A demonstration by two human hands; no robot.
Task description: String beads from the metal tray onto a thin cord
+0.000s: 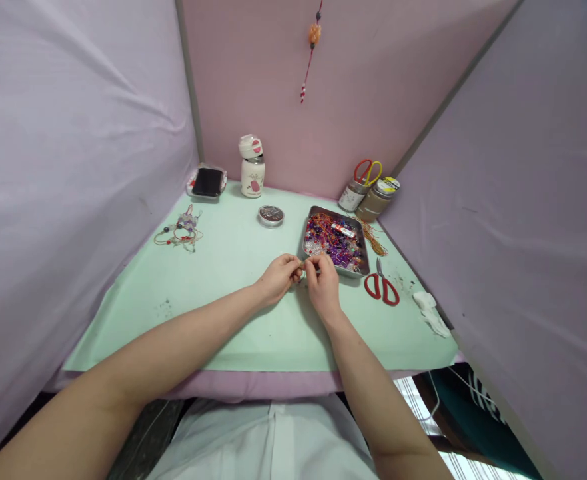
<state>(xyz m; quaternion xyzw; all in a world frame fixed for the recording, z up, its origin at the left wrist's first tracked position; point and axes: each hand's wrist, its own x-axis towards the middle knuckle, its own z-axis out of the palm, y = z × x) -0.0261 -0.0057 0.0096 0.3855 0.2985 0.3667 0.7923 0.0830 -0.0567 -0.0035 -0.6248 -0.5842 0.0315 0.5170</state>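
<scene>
My left hand and my right hand meet in the middle of the table, fingertips almost touching. Both are closed in a pinch. Something small is between them, too tiny and too covered by the fingers to name. Just behind my right hand stands a metal tray heaped with purple, red and clear beads and strings, with a small white-and-red tube on top. Red-handled scissors lie to the right of the tray, blades pointing away from me.
Beaded strings lie at the left. Farther back are a dark phone-like slab, a white bottle and a round tin. Two jars, brown thread and crumpled tissue line the right side. A beaded cord hangs behind.
</scene>
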